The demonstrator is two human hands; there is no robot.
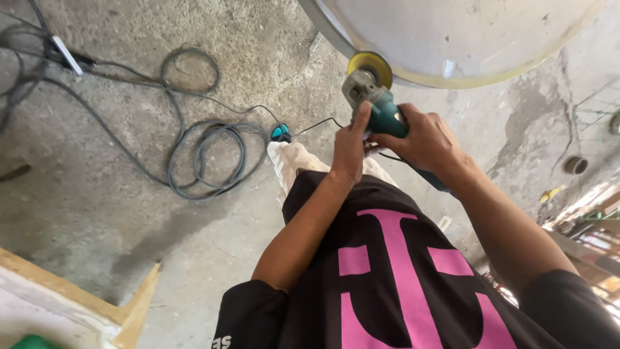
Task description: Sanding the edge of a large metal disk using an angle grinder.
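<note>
A teal angle grinder [381,110] with a yellow disc [370,65] is held up against the rim of a large pale round tank [452,32] at the top of the view. My right hand [420,139] wraps around the grinder's body. Beside the grey gear head, my left hand [351,145] grips the tool with its thumb pointing up. The disc touches or nearly touches the tank's yellowish edge. My black shirt with pink shapes fills the lower middle.
A grey cable [206,152] lies coiled on the rough concrete floor at the left, with more cords running to the top left. A pale slab with a wooden edge [77,304] sits at the bottom left. Clutter and a small ring [575,165] lie at the right.
</note>
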